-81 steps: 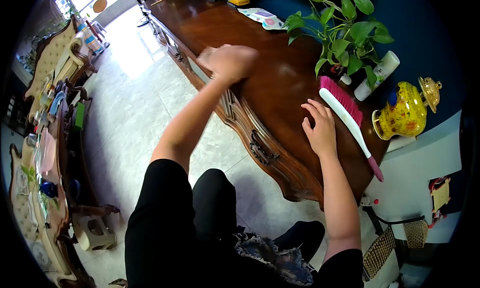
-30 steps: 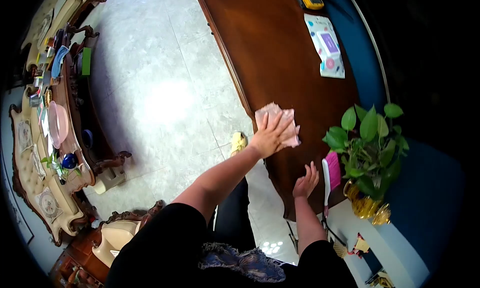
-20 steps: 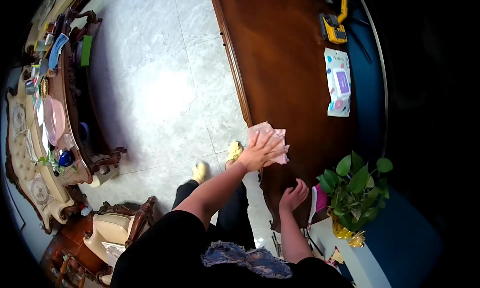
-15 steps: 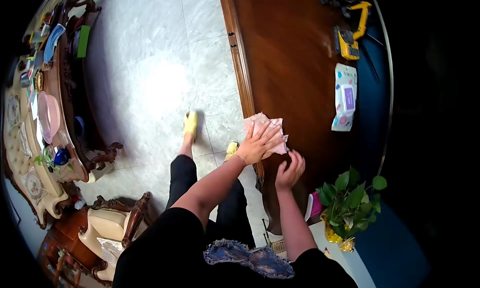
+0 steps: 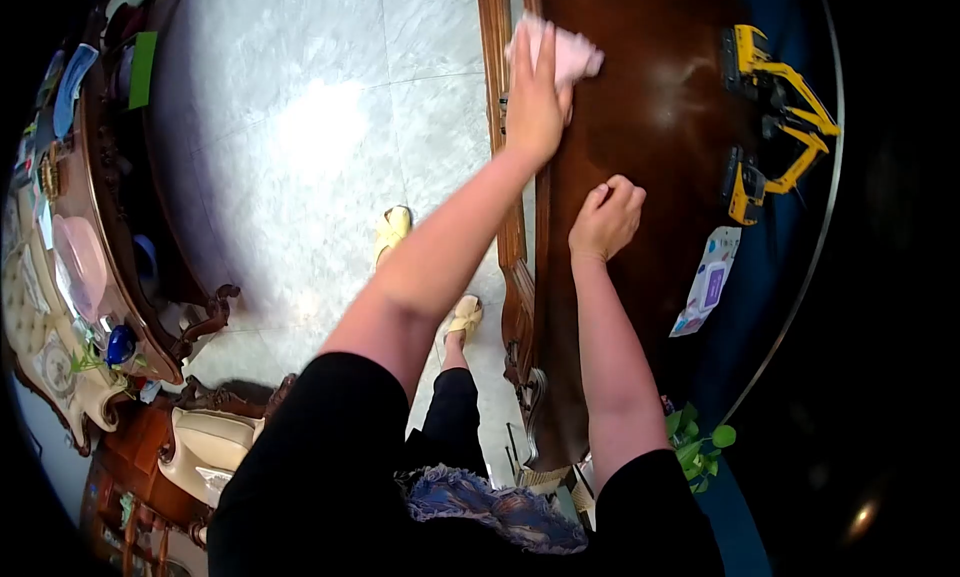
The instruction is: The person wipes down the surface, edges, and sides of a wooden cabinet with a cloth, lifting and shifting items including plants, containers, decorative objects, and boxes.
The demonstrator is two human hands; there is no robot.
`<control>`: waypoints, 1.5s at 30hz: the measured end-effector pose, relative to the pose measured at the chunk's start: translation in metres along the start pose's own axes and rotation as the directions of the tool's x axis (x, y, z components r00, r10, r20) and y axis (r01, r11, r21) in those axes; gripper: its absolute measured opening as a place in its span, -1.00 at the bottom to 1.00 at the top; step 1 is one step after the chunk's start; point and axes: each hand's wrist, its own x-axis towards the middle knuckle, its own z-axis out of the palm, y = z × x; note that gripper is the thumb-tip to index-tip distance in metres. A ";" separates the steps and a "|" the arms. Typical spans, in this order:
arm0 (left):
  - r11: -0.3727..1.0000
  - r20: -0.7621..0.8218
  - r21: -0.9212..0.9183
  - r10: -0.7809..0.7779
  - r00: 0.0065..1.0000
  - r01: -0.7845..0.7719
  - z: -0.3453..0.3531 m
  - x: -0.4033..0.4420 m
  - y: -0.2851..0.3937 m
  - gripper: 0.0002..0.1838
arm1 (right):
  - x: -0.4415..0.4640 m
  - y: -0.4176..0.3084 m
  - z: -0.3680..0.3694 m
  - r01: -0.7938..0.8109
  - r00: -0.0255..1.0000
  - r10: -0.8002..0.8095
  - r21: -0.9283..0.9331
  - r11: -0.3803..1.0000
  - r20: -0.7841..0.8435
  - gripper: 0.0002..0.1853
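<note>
My left hand reaches far forward along the left edge of a dark brown wooden table. Its outstretched fingers press on a crumpled pink cloth, which is slightly blurred and lies partly under them. Nearer to me, my right hand is over the tabletop with its fingers curled into a loose fist, and nothing shows in it. To the right of that hand lies a wipes packet with a purple lid.
Yellow toy excavators stand along the table's right side. A green plant is at the near right corner. Left of the table are a pale tiled floor, a carved side table holding a pink basin, and a cream armchair.
My left hand and the cloth have moved forward along the table edge. My right hand has also moved forward and curled further. My feet have stepped, and the view has shifted.
</note>
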 end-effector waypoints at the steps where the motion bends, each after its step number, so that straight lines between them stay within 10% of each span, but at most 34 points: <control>1: 0.997 -0.021 0.076 0.026 0.999 -0.024 0.008 0.032 -0.016 -0.10 | -0.002 0.000 0.000 -0.007 1.000 0.007 -0.059 0.998 0.011 -0.84; 8: 0.971 -0.201 -0.179 0.124 0.972 -0.161 0.016 0.129 -0.051 -0.23 | 0.000 0.000 -0.001 0.032 0.999 -0.031 -0.030 0.999 0.036 -0.87; 23: 0.729 0.165 -0.394 -0.544 0.823 0.560 -0.035 -0.339 0.067 -0.32 | -0.002 0.010 0.007 0.119 0.992 -0.121 -0.073 0.990 -0.025 -0.88; 25: 0.169 0.458 -0.591 -0.734 0.500 0.789 -0.032 -0.363 0.059 -0.37 | -0.002 0.010 0.007 0.130 0.991 -0.133 -0.069 0.989 -0.034 -0.88; 28: 0.073 0.380 -0.694 -0.808 0.450 0.716 -0.024 -0.352 0.055 -0.33 | -0.003 0.009 0.008 0.114 0.992 -0.118 -0.075 0.991 -0.052 -0.88; 34: 0.445 0.253 -0.643 -0.644 0.722 0.623 -0.009 -0.253 0.014 -0.33 | -0.002 0.012 0.009 0.149 0.986 -0.156 -0.102 0.983 -0.057 -0.89; 37: 0.296 0.365 -0.754 -0.554 0.748 0.587 0.016 -0.186 -0.026 -0.32 | -0.002 0.012 0.009 0.142 0.988 -0.147 -0.101 0.985 -0.042 -0.89; 40: 0.642 0.163 -0.636 -0.431 0.888 0.428 0.055 -0.129 -0.075 -0.32 | -0.002 0.007 0.008 0.130 0.991 -0.133 -0.103 0.986 -0.028 -0.90; 45: 0.735 0.171 -0.537 -0.387 0.906 0.415 0.043 -0.131 -0.071 -0.35 | -0.001 0.011 0.008 0.143 0.989 -0.145 -0.109 0.984 -0.010 -0.90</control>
